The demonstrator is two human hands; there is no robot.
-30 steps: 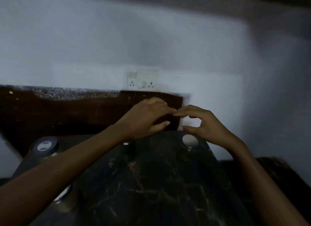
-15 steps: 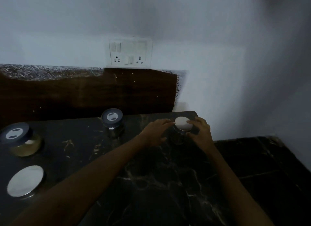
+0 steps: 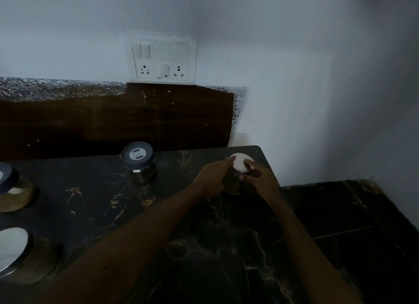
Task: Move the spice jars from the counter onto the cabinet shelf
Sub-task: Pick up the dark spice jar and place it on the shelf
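A small jar with a white lid (image 3: 238,165) stands near the far right corner of the dark marble counter (image 3: 204,231). My left hand (image 3: 214,179) wraps its left side and my right hand (image 3: 258,179) its right side, both closed around it. A steel jar with a grey lid (image 3: 138,162) stands further left near the back. At the left edge are a glass jar with a dark lid (image 3: 11,190) and a jar with a shiny metal lid (image 3: 13,249). No cabinet shelf is in view.
A dark wooden backsplash (image 3: 113,122) runs behind the counter, with a white switch and socket plate (image 3: 163,59) above it. The white wall (image 3: 317,99) closes in on the right. A lower dark marble surface (image 3: 351,224) lies to the right of the counter.
My view has tilted down from the wall to the counter. Both hands came down from in front of the backsplash and closed around the white-lidded jar.
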